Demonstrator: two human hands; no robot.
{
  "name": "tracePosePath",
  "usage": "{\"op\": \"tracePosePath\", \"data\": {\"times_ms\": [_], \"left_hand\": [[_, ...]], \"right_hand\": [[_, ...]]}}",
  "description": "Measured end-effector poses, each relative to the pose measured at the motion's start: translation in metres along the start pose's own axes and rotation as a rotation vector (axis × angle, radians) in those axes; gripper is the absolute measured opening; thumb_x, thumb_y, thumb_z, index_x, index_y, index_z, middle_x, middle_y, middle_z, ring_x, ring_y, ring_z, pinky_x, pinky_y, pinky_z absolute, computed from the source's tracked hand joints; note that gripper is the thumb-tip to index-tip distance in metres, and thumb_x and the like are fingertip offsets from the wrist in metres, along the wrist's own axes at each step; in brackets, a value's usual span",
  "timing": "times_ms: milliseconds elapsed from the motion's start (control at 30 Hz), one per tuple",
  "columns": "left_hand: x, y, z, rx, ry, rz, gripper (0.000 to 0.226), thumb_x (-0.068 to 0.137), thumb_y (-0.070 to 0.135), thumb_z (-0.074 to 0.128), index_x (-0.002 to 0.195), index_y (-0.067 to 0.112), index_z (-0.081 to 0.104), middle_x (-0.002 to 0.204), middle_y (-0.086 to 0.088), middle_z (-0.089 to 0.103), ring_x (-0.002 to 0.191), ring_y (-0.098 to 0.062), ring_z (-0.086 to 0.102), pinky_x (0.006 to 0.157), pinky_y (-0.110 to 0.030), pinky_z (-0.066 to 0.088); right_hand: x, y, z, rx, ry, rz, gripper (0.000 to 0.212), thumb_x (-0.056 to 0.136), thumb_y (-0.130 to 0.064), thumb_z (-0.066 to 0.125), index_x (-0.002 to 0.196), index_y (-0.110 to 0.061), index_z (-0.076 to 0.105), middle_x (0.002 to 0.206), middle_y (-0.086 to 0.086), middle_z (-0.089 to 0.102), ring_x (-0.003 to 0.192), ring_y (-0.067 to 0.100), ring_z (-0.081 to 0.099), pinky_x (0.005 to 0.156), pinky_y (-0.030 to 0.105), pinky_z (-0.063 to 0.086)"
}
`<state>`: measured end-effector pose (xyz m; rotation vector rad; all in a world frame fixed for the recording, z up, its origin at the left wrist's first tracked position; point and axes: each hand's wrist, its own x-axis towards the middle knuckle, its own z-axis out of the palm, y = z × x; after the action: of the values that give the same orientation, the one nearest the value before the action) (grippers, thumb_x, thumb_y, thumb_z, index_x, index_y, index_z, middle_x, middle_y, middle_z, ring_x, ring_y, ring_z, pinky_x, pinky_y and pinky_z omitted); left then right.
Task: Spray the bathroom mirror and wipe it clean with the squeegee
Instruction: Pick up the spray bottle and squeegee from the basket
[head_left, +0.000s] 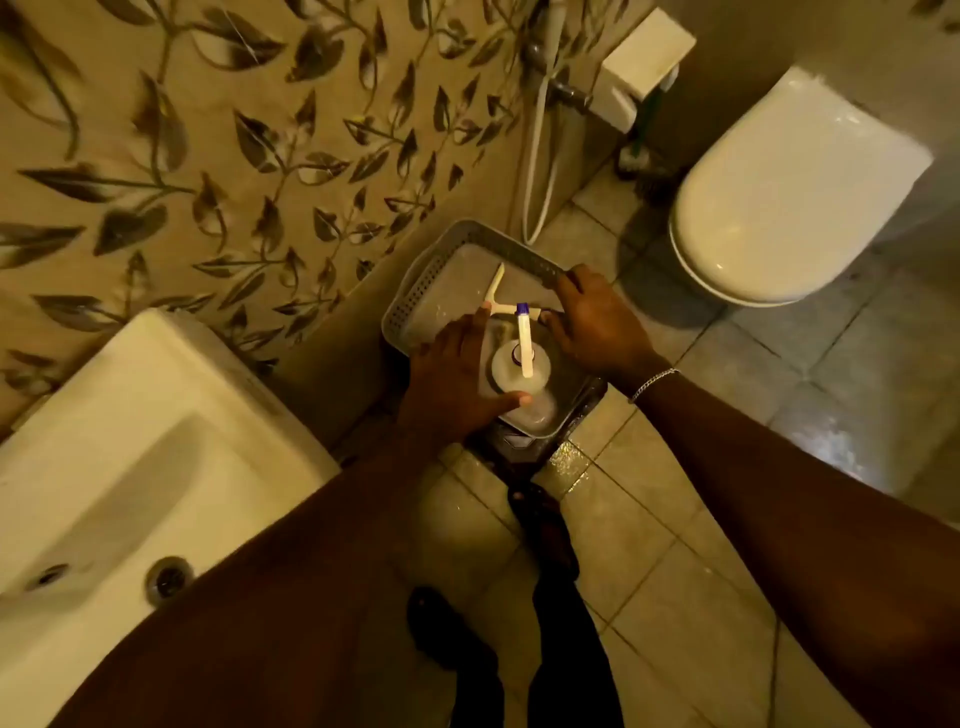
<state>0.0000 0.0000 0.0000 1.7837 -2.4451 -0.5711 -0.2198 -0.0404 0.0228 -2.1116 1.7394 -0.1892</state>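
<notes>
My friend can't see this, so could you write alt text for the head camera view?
Seen from above, a person's left hand and right hand reach into a grey basket on the bathroom floor, around a spray bottle and squeegee. A sink is left, a toilet right.

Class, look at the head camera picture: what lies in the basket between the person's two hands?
In the head view, the spray bottle stands between the left hand and right hand; the squeegee lies just behind it in the grey basket.

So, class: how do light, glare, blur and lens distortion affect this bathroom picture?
Head view: dim, yellowish light; glare on the wet floor tiles and toilet lid; sink and leaf-patterned wall slightly smeared; wide-angle lens bows the edges.
</notes>
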Motion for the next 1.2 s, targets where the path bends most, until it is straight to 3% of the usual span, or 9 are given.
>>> {"op": "tracePosePath", "data": {"times_ms": [133,233,400,633,867,1033,1200], "left_hand": [[0.022,-0.008,0.040,-0.181,-0.058,-0.015,0.128,0.063,0.088,0.061,0.161,0.024,0.009,0.162,-0.004,0.033,0.146,-0.026,0.038,0.110,-0.056,0.043],[0.038,-0.004,0.062,-0.347,0.042,-0.038,0.122,0.064,0.084,0.067,0.159,0.028,0.016,0.158,-0.002,0.038,0.142,-0.024,0.043,0.106,-0.052,0.047],[0.061,0.007,0.079,-0.473,0.169,0.005,0.108,0.071,0.075,0.071,0.155,0.019,0.031,0.146,-0.003,0.050,0.131,-0.020,0.053,0.097,-0.048,0.054],[0.067,0.015,0.095,-0.564,0.223,0.007,0.075,0.084,0.062,0.069,0.134,0.008,0.053,0.125,-0.006,0.061,0.114,-0.019,0.061,0.093,-0.041,0.055],[0.066,0.019,0.074,-0.585,0.285,-0.017,0.071,0.088,0.069,0.056,0.128,0.010,0.054,0.119,-0.004,0.060,0.107,-0.012,0.061,0.091,-0.030,0.055],[0.059,0.020,0.044,-0.583,0.308,0.007,0.073,0.087,0.067,0.060,0.127,0.007,0.056,0.116,-0.006,0.062,0.099,-0.018,0.065,0.087,-0.038,0.057],[0.053,0.017,0.004,-0.567,0.359,0.023,0.067,0.087,0.069,0.061,0.127,0.015,0.053,0.118,-0.002,0.063,0.108,-0.011,0.063,0.094,-0.032,0.055]], "right_hand": [[0.013,0.021,0.035,-0.018,-0.074,0.003,0.046,0.099,-0.033,0.059,0.139,-0.008,0.058,0.134,0.019,0.060,0.118,0.037,0.059,0.094,0.046,0.052],[0.025,0.035,0.058,-0.046,-0.112,-0.010,0.050,0.099,-0.038,0.057,0.140,-0.009,0.057,0.133,0.018,0.060,0.117,0.037,0.058,0.093,0.047,0.051],[0.038,0.045,0.083,-0.050,-0.161,0.004,0.051,0.101,-0.046,0.052,0.141,-0.014,0.053,0.130,0.015,0.061,0.115,0.034,0.059,0.094,0.049,0.051],[0.043,0.048,0.099,-0.026,-0.141,0.009,0.041,0.104,-0.041,0.050,0.134,-0.015,0.056,0.120,0.012,0.065,0.108,0.030,0.062,0.089,0.050,0.055],[0.039,0.041,0.083,-0.019,-0.116,-0.008,0.041,0.101,-0.038,0.057,0.134,-0.015,0.057,0.121,0.011,0.065,0.108,0.028,0.062,0.083,0.042,0.056],[0.032,0.031,0.060,0.025,-0.085,0.002,0.039,0.102,-0.036,0.057,0.134,-0.013,0.057,0.124,0.013,0.065,0.110,0.030,0.061,0.082,0.042,0.056],[0.022,0.011,0.028,0.030,-0.027,0.000,0.040,0.104,-0.035,0.055,0.136,-0.013,0.057,0.129,0.013,0.065,0.113,0.030,0.061,0.087,0.041,0.055]]}}
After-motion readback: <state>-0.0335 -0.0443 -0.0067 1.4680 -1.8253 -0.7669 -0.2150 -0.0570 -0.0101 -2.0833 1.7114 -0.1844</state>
